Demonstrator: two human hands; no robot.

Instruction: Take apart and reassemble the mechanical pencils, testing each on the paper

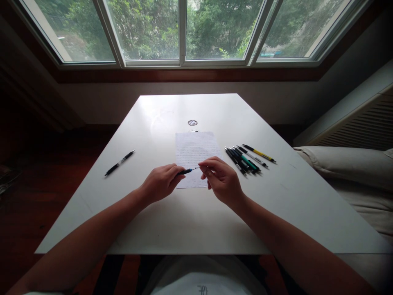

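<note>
My left hand (161,180) is closed around a dark pen (185,171) with a blue band near its end, which points right. From that end a thin, pale piece (196,168) reaches toward my right hand (221,178). The thumb and forefinger of my right hand pinch the tip of this piece; it is too small to tell whether it is a refill or a spring. Both hands are above a sheet of paper (196,147) covered in fine lines of writing.
Several pens (242,159) lie side by side right of the paper, with a yellow pen (259,153) at the group's far side. A black pen (119,163) lies alone at left. A round emblem (192,122) shows on the white table (190,229), behind the paper.
</note>
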